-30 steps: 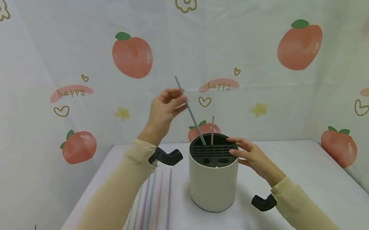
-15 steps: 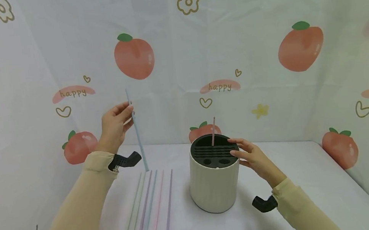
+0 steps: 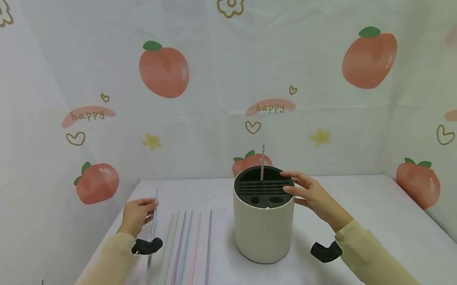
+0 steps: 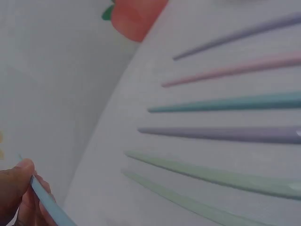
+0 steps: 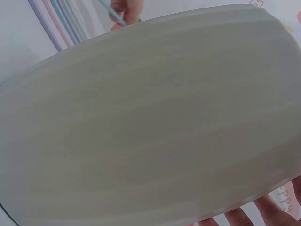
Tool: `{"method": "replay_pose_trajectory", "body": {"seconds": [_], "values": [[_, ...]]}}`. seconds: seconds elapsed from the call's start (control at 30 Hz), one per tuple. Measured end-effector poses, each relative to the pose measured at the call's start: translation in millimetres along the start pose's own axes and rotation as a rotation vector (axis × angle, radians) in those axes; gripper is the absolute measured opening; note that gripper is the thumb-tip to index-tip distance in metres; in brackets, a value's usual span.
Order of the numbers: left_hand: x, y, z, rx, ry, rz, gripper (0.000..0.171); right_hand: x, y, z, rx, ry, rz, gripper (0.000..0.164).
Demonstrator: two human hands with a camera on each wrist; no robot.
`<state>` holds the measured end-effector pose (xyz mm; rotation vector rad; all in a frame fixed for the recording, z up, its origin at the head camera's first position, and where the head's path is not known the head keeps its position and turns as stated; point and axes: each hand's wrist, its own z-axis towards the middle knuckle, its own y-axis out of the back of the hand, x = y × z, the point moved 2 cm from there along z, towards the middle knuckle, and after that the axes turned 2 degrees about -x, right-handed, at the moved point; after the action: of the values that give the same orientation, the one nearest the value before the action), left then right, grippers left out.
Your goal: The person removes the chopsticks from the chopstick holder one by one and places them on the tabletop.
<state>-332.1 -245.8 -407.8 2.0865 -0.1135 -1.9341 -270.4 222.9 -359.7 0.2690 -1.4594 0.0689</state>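
Observation:
My left hand [image 3: 136, 215] pinches a light blue chopstick [image 3: 152, 229] between thumb and fingers, low at the left side of the table. In the left wrist view the chopstick [image 4: 49, 202] slants down from the fingertips. Right of it lies a row of pastel chopsticks, with a pink one [image 3: 194, 253] among green, purple and blue ones. My right hand [image 3: 316, 198] holds the rim of a cream utensil holder [image 3: 265, 233], fingers spread along its right side. A single pink chopstick [image 3: 263, 162] stands in the holder's rear compartment.
The holder's black top [image 3: 265, 188] has narrow slots and two round holes in front of the rear compartment. A white cloth backdrop [image 3: 211, 140] printed with peaches surrounds the white table [image 3: 349, 222]. Black wrist cameras sit on both sleeves.
My left hand has carried the blue chopstick from the holder's rear compartment leftward, then down to the left of the row. The right hand has stayed on the holder.

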Motion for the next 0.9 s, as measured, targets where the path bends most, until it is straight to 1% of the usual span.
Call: {"method": "replay_pose_trajectory", "body": {"seconds": [0.1,0.2,0.33,0.47,0.6,0.7,0.9], "values": [[19.9,-1.9,-2.0,-0.001,0.056,0.041,0.039,0,0,0,-0.001,0.0,-0.003,0.056],[32.9,-5.8,-2.9,-0.003,0.099,0.07,0.036,1,0,0,-0.001,-0.002,-0.003,0.056],[43.0,-11.3,-1.4,0.004,0.118,0.116,0.03,1,0,0,-0.007,-0.006,0.001,0.056],[49.7,-15.1,0.7,0.002,0.129,0.171,0.026,1,0,0,-0.004,-0.007,0.007,0.056],[53.0,-16.4,3.0,-0.015,0.107,0.23,0.024,0,0,0,0.0,-0.008,0.004,0.056],[52.7,-17.1,3.2,-0.01,0.078,0.272,0.022,0,0,0,-0.003,-0.009,0.0,0.056],[51.7,-17.7,1.2,0.0,0.054,0.321,0.023,1,0,0,0.002,-0.009,0.001,0.056]]}}
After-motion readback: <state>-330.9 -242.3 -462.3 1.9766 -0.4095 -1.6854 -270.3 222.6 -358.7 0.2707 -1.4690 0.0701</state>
